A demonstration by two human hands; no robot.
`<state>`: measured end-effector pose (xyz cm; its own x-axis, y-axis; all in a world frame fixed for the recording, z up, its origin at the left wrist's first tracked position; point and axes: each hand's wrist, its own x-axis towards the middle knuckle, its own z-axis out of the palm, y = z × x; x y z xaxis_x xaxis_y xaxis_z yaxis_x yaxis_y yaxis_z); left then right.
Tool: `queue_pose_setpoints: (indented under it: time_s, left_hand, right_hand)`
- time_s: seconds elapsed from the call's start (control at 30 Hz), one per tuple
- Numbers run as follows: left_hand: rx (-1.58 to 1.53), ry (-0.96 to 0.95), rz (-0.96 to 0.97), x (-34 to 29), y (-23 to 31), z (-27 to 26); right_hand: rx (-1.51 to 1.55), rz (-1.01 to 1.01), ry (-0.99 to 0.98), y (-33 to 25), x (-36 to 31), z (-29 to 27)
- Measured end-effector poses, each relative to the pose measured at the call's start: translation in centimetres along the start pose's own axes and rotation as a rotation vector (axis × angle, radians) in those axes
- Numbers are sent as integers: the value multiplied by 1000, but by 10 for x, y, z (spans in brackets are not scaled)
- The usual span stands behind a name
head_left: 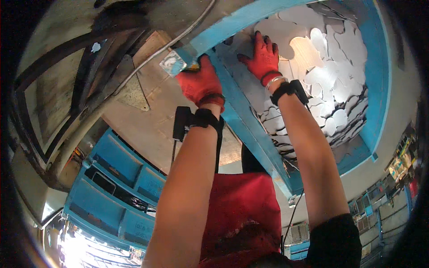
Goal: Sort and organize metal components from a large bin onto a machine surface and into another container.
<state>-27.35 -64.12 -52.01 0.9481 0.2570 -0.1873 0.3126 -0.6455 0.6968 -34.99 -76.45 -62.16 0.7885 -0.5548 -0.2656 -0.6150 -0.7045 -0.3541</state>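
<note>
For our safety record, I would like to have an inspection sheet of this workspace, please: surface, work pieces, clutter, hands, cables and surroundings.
Surface: marked tan-grey surface left of the blue metal bin.
Work pieces: overlapping flat metallic plates with rounded outlines, inside the bin.
Clutter: silvery block beside the left hand.
Grips: left hand red-gloved, at the bin's rim, closure unclear; right hand red-gloved, fingers spread over plates.
Cables: pale cable, upper left; dark cable, lower centre.
Surroundings: blue metal containers, lower left.
</note>
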Motion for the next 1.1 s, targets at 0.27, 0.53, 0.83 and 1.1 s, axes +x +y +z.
queue_pose_setpoints:
  time_s: [0.27, 0.53, 0.83, 1.1]
  left_hand:
    - [-42, -52, -42, -1, 1, -2]
    - [-9, -18, 6, -2, 7, 0]
    - [-6, -51, -78, -1, 2, 0]
    - [-49, -50, -75, -2, 1, -4]
  right_hand:
    - [265, 272, -91, -22, 1, 22]
    - [356, 258, -218, -21, -29, 7]
    - [372, 188, -336, 42, -116, -28]
    - [36, -66, 162, 103, -77, -71]
